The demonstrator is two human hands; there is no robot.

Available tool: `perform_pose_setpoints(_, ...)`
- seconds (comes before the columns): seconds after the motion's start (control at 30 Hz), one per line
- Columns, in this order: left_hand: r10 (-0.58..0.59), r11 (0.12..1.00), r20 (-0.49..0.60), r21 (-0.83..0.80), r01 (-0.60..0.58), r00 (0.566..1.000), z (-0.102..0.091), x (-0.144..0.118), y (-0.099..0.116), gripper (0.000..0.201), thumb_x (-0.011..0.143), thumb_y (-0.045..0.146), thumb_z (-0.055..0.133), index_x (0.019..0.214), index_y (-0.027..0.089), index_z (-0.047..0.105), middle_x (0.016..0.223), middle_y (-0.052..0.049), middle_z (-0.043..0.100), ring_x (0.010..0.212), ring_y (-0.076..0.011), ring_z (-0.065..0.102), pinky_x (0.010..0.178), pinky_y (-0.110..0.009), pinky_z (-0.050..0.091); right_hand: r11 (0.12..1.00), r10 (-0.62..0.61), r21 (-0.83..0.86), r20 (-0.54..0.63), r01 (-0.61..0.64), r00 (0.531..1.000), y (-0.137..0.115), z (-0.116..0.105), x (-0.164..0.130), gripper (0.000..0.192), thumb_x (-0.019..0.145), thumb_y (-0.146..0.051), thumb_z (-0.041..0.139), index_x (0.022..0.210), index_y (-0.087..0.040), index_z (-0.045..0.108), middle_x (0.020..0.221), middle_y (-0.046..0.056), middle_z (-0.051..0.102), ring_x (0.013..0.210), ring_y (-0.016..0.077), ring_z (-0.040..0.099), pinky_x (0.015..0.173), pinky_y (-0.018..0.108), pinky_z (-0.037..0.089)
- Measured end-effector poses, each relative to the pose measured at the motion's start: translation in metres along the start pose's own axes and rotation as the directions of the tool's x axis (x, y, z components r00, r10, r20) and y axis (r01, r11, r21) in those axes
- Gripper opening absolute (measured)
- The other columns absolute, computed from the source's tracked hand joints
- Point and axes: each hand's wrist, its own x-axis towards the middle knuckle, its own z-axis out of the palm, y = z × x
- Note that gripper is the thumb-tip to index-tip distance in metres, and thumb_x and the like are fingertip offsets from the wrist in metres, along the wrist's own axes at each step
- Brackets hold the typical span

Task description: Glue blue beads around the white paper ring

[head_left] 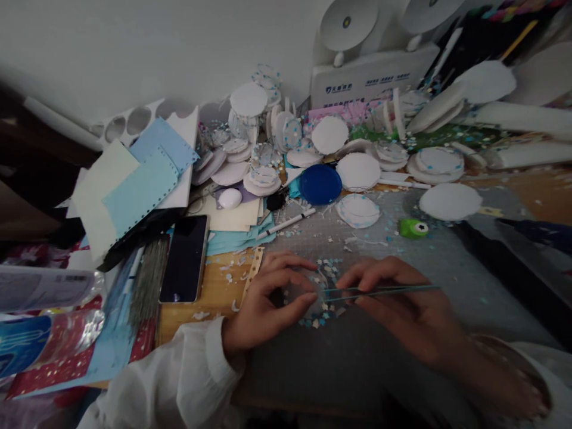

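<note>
Right hand: I see its grip pinching tweezers, tips at a clear disc.
Left hand: grip clenched on disc edge.
Around: confetti, phone, green punch on tabletop.

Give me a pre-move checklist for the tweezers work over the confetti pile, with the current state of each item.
1. Right hand grips the tweezers: ok, fingers closed around them.
2. Tweezer tips reach the confetti pile: ok, tips point into it.
3. A piece is caught in the tips: cannot tell, too small to see.
4. Left hand steadies the work: ok, fingertips rest at the pile's left edge.
5. Cutting mat has free space around the pile: ok, only loose scraps nearby.
6. Phone and pen lie clear of both hands: ok.
</note>
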Motion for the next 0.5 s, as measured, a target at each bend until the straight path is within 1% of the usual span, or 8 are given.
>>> perform_pose_setpoints(0.13,-0.034,0.999,-0.002,-0.027,0.034,0.999,0.0004,0.0011,-0.0005,0.003,0.083,0.019,0.068,0.082,0.021,0.067,0.109,-0.004,0.068,0.111,-0.0216,0.055,0.101,-0.04,0.035,0.996,-0.044,-0.082,0.005,0.045,0.999,-0.0006,0.0002,0.0001,0.015,0.087,-0.013,0.059,0.09,-0.028,0.058,0.095,0.0,0.065,0.092,0.0092,0.064,0.079,0.015,0.054)
perform_pose_setpoints(0.3,-0.028,0.997,0.016,-0.073,0.029,0.999,-0.0002,0.0026,-0.0003,0.003,0.083,0.018,0.068,0.082,0.02,0.067,0.109,-0.005,0.068,0.11,-0.0209,0.056,0.103,-0.04,0.035,0.985,-0.084,-0.155,-0.024,0.079,0.996,-0.0016,-0.0005,0.0001,0.015,0.086,-0.013,0.061,0.09,-0.028,0.059,0.092,-0.001,0.067,0.089,0.0102,0.065,0.077,0.016,0.055)
perform_pose_setpoints(0.4,-0.026,0.996,0.021,-0.086,0.028,0.999,-0.0004,0.0025,0.0003,0.003,0.083,0.018,0.068,0.081,0.02,0.067,0.109,-0.005,0.068,0.11,-0.0208,0.057,0.103,-0.041,0.035,0.983,-0.084,-0.169,-0.042,0.075,0.996,-0.0027,-0.0013,0.0007,0.014,0.085,-0.015,0.062,0.09,-0.028,0.059,0.09,-0.001,0.068,0.087,0.0104,0.066,0.076,0.016,0.056)
perform_pose_setpoints(0.5,-0.016,0.996,0.027,-0.091,0.018,1.0,-0.0005,0.002,0.0008,0.003,0.083,0.018,0.068,0.081,0.02,0.068,0.11,-0.005,0.068,0.11,-0.021,0.057,0.102,-0.041,0.036,0.987,-0.065,-0.149,-0.073,0.053,0.995,-0.0043,-0.0017,0.0012,0.012,0.085,-0.016,0.064,0.088,-0.028,0.061,0.087,-0.002,0.069,0.084,0.0105,0.067,0.075,0.017,0.056)
